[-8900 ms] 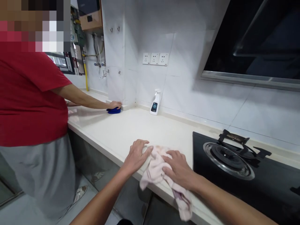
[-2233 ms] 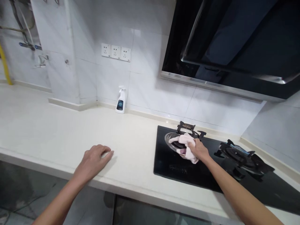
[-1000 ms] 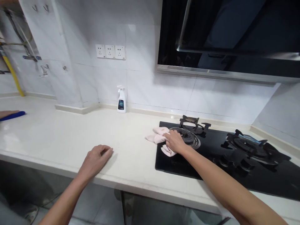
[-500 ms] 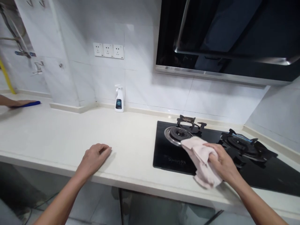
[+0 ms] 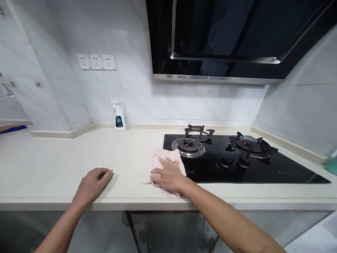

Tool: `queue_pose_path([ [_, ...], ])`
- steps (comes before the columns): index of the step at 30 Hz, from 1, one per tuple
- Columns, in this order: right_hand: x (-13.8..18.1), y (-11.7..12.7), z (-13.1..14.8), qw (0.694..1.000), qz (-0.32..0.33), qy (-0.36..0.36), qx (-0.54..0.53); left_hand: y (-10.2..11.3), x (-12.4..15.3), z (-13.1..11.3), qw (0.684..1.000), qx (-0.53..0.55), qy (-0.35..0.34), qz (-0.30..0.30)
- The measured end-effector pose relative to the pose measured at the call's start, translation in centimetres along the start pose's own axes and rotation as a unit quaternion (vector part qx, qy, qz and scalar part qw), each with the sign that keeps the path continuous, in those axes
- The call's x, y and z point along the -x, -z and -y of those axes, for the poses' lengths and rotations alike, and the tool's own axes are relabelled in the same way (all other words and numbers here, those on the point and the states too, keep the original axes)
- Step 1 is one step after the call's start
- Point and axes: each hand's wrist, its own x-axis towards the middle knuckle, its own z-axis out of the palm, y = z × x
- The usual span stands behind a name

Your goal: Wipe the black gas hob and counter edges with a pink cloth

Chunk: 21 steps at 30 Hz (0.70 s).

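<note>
My right hand (image 5: 168, 175) presses a pale pink cloth (image 5: 168, 157) down across the left edge of the black glass gas stove (image 5: 210, 174) and the white countertop beside it. Its fingers are spread over the cloth, with a fold under the fingertips. To the left, my left hand (image 5: 92, 185) rests on the counter near the front edge, fingers loosely curled in; I see nothing in it. A burner with a metal ring (image 5: 188, 147) lies just behind the cloth. Its black pot support (image 5: 198, 130) sits off the burner, at the stove's back edge.
A white spray bottle (image 5: 120, 117) stands against the tiled wall. Above the stove hangs a black range hood (image 5: 216, 42). Knobs (image 5: 226, 161) and a second burner (image 5: 250, 146) are on the right. At far left, another person's hand (image 5: 5, 128) rests on a blue cloth (image 5: 15, 129).
My right hand has brought the cloth left, from lifted above the stove down onto its left edge and the counter. The view has swung right. My left hand stays resting on the counter.
</note>
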Motion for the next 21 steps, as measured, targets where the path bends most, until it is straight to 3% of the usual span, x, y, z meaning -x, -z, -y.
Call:
queue_pose_path([
  [2,0.6,-0.6,1.2,0.998,-0.023,0.053,0.014,0.1,-0.1,0.0,1.000,-0.004,-0.002,0.006],
  [5,3.0,-1.6,0.3,0.992,-0.085,0.095,0.025,0.2,-0.4,0.0,1.000,-0.017,-0.002,0.021],
  [14,11.6,-0.9,-10.9,0.965,-0.261,-0.022,0.004,-0.4,-1.0,0.7,0.996,-0.070,-0.034,0.050],
  [17,10.9,1.1,-12.8,0.940,-0.335,-0.063,-0.027,-0.7,-1.2,1.1,0.996,-0.065,-0.036,0.046],
  [21,6.0,6.2,-15.3,0.899,-0.395,-0.189,0.011,-1.1,-1.3,1.9,0.997,-0.055,-0.042,0.031],
])
